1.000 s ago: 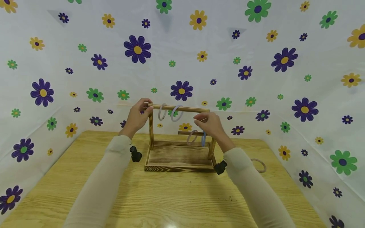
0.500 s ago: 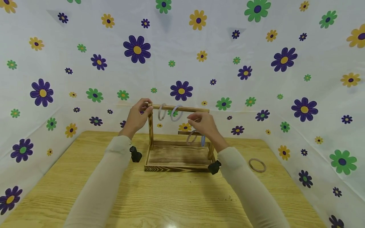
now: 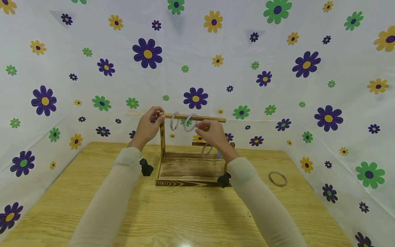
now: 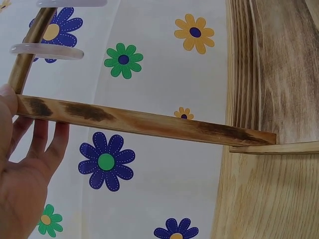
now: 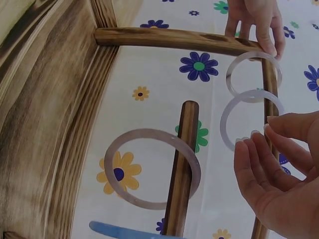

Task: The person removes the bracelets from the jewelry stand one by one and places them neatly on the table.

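Note:
A wooden stand (image 3: 193, 183) has an upper rod (image 3: 210, 119) with two pale rings on it, a greyish one (image 3: 174, 121) and a lilac one (image 3: 189, 123) to its right. My left hand (image 3: 147, 127) grips the corner where rod and left post (image 4: 124, 119) meet. Bent fingers of my right hand (image 3: 213, 133) are at the lilac ring's right edge, with nothing plainly held; whether they touch it I cannot tell. On the lower rod (image 5: 185, 149) hang a mauve ring (image 5: 149, 205) and a blue ring (image 5: 124, 230), the blue one partly hidden by my right wrist in the head view.
A brownish ring (image 3: 277, 179) lies flat on the wooden table (image 3: 185, 216), right of the stand. Behind the table hangs a white cloth (image 3: 172, 82) with flowers. The lower rod is just below my right hand, and the stand's right post is mostly hidden by my right arm.
My right hand has moved left along the upper rod, from its right end to the lilac ring. The left hand keeps its grip, and the rings have not visibly moved.

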Motion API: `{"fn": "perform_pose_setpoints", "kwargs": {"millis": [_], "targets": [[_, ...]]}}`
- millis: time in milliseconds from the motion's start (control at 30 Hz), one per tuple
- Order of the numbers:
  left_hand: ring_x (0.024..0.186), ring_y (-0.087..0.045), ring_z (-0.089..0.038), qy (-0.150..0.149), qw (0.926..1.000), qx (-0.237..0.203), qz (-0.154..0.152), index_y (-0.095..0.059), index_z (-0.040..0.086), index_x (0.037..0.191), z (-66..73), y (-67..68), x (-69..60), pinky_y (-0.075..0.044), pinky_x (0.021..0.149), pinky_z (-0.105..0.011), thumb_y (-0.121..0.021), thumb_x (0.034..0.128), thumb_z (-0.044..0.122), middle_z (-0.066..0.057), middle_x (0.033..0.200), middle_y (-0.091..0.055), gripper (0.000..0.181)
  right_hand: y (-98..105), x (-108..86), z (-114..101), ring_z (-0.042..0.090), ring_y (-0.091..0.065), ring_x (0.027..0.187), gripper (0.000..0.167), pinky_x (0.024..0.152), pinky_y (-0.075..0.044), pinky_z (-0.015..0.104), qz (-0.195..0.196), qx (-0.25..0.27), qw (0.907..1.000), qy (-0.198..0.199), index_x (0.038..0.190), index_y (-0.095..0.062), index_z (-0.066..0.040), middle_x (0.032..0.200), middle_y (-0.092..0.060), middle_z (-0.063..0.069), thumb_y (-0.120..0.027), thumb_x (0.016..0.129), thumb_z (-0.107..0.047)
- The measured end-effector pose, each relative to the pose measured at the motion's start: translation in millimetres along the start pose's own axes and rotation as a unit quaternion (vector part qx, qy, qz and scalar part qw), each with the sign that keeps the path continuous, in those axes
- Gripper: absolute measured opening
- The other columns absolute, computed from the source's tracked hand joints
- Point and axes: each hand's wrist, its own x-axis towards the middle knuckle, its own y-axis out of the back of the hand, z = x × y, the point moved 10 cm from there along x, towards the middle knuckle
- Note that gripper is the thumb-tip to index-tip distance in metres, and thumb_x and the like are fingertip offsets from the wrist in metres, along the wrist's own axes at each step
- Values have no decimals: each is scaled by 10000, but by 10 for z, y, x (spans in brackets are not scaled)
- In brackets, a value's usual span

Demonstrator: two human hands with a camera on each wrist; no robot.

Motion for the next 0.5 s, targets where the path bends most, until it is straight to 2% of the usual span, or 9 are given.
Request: {"fn": "perform_pose_setpoints", "kwargs": {"millis": [267,500], "targets": [[1322,-567,-432,6,10000,-38,-17,-526,114,1364,-6,1,-8,-488,1077,-589,-521,1091,320,-195,1377,-578,342,-139,60,-26,284,-747,939,216,746,-598,275,65,161,9998,-42,1136,-753,-26,1076,-774,160,-707,980,-167],[1318,-581,-411,-6,9999,-119,-30,-530,118,1346,-2,-4,-1,-488,1070,-591,-522,1091,315,-189,1366,-582,322,-197,99,-23,269,-740,916,199,767,-599,295,158,200,9996,-115,1103,-760,-34,1047,-779,150,-719,973,-179]]}}
